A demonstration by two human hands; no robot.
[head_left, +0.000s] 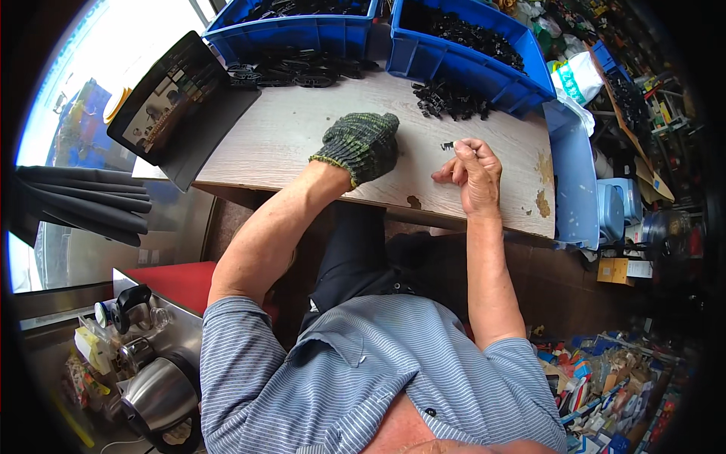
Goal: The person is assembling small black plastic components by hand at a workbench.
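Observation:
My left hand (361, 142) wears a dark green knitted glove and rests palm down on the pale wooden table (295, 136), fingers closed; whether anything is under it is hidden. My bare right hand (473, 170) sits to its right with fingers curled, pinching a small black plastic part (448, 145) at the fingertips. A loose pile of similar black parts (452, 100) lies further back on the table, in front of a blue bin.
Two blue bins (469, 57) (291, 30) of black parts stand at the table's far edge, with black ring-shaped pieces (291, 74) between them. A tablet (170, 102) leans at the left. A kettle (159, 393) and clutter sit at lower left; boxes at lower right.

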